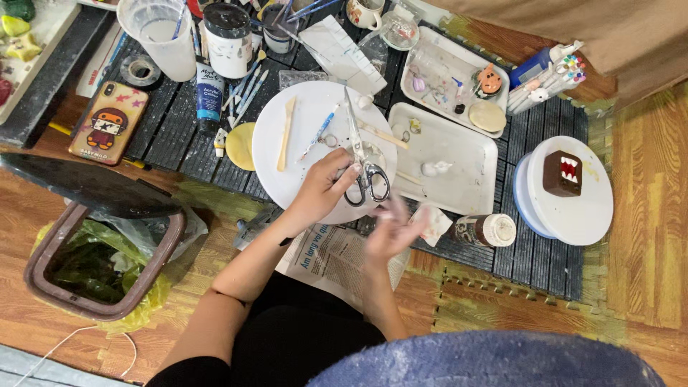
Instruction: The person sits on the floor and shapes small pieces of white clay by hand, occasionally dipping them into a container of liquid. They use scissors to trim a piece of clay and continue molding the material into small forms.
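Two bare hands work over a round white plate (287, 143) on a cluttered dark craft table (545, 251). The left hand (326, 188) grips a pair of scissors (364, 168) by the black handles, fingers curled tightly around the loops, blades pointing away across the plate. The right hand (390, 231) hovers just beside them, blurred; whether its fingers are spread or holding anything cannot be told. A steady grip with blades kept over the plate looks wise.
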